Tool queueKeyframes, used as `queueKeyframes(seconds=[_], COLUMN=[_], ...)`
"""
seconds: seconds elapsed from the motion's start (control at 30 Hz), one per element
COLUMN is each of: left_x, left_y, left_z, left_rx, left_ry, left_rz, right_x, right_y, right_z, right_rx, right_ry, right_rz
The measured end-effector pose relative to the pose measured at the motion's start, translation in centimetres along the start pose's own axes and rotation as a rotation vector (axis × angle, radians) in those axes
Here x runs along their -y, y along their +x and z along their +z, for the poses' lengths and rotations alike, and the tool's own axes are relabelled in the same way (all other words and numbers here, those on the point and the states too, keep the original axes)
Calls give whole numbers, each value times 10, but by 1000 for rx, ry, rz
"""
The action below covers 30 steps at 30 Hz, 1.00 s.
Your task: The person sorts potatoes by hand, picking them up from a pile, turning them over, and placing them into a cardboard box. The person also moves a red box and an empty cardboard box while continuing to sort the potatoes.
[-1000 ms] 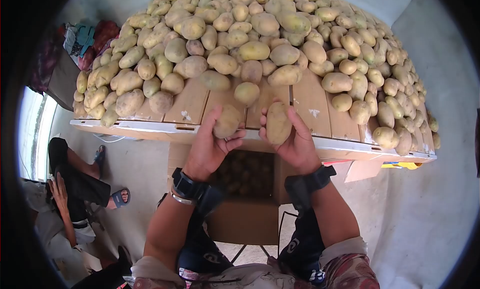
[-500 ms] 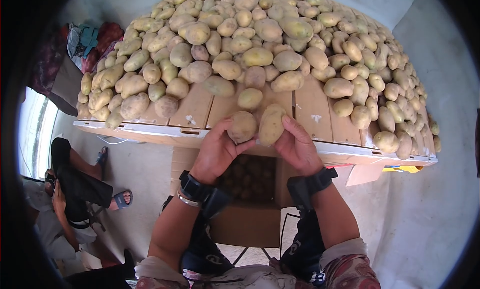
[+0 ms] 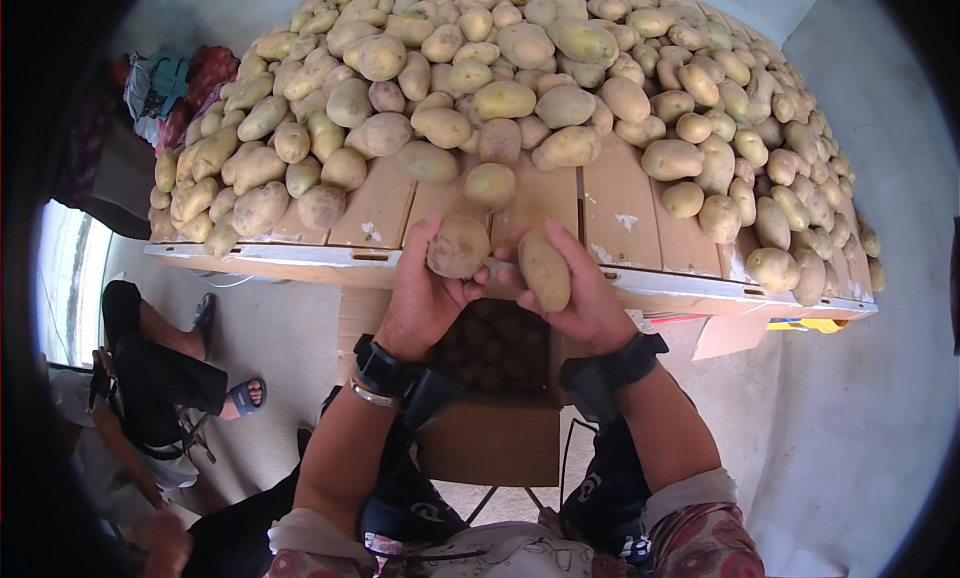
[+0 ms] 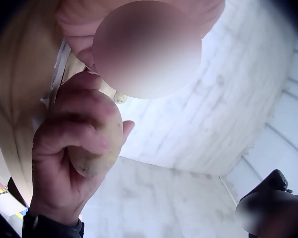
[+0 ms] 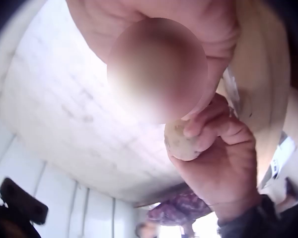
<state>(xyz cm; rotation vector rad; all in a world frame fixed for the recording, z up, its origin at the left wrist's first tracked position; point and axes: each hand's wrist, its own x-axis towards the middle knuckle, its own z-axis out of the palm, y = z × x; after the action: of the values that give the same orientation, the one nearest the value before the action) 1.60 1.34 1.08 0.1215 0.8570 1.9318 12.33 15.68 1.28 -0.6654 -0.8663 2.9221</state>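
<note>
Just in front of the table's near edge, my left hand (image 3: 420, 298) grips a roundish brown potato (image 3: 458, 246), thumb along its outer side. Beside it my right hand (image 3: 592, 303) holds a longer, tilted potato (image 3: 544, 270). A narrow gap separates the two potatoes. From the left wrist, the right hand's curled fingers (image 4: 84, 131) show wrapped round its potato. The right wrist view shows the left hand's potato (image 5: 181, 141) under bent fingers. A single potato (image 3: 490, 186) lies on the boards just beyond both hands.
A large heap of potatoes (image 3: 520, 48) covers most of the plank table (image 3: 625, 213). Below my hands stands a cardboard box (image 3: 487, 443) with potatoes inside. Another person's legs and sandaled foot (image 3: 243, 396) are at the left. Bags (image 3: 170, 83) sit at the back left.
Half a second ago the potatoes were close together; now they are farther apart. The right hand's potato has turned, its top leaning left. The other person's hand at the left has moved down.
</note>
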Motion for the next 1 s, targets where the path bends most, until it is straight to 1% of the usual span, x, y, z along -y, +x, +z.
queueKeyframes(seconds=[0.03,0.1,0.13,0.17,0.2,0.23,0.3,0.33,0.37,0.43,0.47,0.53,0.57,0.63,0.67,0.73,0.77,0.83,1.0], left_x=[-1,-3,-3,-3,-3,-3,-2,-1,0,-2,-3,-2,-1,-1,-2,1,1,0,-2], left_y=[0,0,1,1,0,-2,0,2,3,2,1,1,2,2,3,2,3,6,1], left_z=[0,-4,-5,-3,1,2,1,1,1,0,0,1,1,-1,-2,-3,-5,-9,-3], left_rx=[-23,-16,-10,-9,-49,-93,-110,-119,-117,-126,-131,-113,-112,-120,-123,-122,-134,-88,-111], left_ry=[-3,-28,-52,-53,-3,48,54,60,59,55,56,47,45,59,61,49,43,52,66], left_rz=[8,-1,-7,-6,1,10,16,18,18,-3,-1,1,-1,-18,-17,15,-15,-26,-2], right_x=[-3,-5,-3,-1,0,1,8,10,11,10,10,12,11,8,7,4,4,6,14], right_y=[1,-1,-2,-2,-1,1,5,4,3,-1,1,3,3,4,6,11,13,14,16], right_z=[-1,-5,-7,-8,-8,-8,-13,-14,-14,-8,-8,-15,-17,-18,-18,-19,-21,-23,-22], right_rx=[1,98,93,87,83,87,95,115,114,-2,0,138,134,196,197,228,218,272,199], right_ry=[2,-83,-85,-63,-40,-38,205,287,284,239,241,229,228,144,146,52,20,69,118], right_rz=[1,-36,-40,-93,-143,-139,-190,-170,-172,-219,-215,-253,-254,-230,-228,-273,-276,-259,-284])
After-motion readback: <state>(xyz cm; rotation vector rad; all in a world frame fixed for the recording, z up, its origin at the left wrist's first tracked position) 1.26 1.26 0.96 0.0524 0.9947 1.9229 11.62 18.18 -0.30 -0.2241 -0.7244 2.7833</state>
